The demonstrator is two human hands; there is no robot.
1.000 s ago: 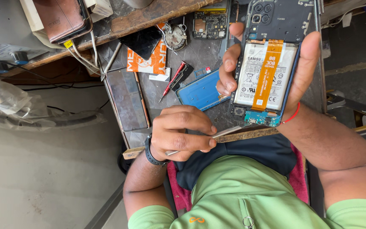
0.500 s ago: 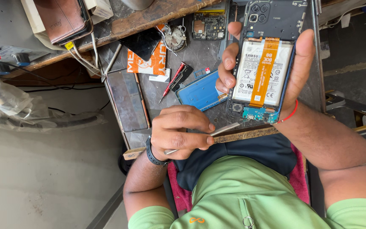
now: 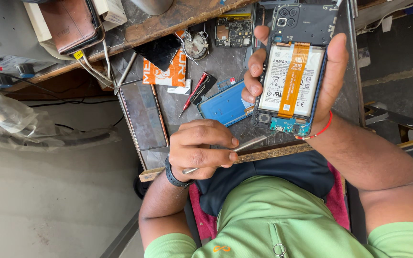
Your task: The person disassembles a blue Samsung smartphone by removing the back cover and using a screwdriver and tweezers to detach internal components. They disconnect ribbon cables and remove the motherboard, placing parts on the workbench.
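Note:
My right hand holds an opened smartphone upright above the bench, thumb on its right edge and fingers on its left. The back is off, showing a white battery with an orange flex strip and a small board at the bottom. My left hand, with a black wristband, grips a thin metal prying tool. Its tip points right, toward the phone's lower end, and stays a little short of it.
On the grey bench lie a blue phone back cover, a red screwdriver, a dark-screened phone, an orange card and a circuit board. A brown wallet sits at the back left. A wooden strip edges the bench.
The opened phone has shifted slightly up and left in my right hand. My left hand and its metal tool have barely moved.

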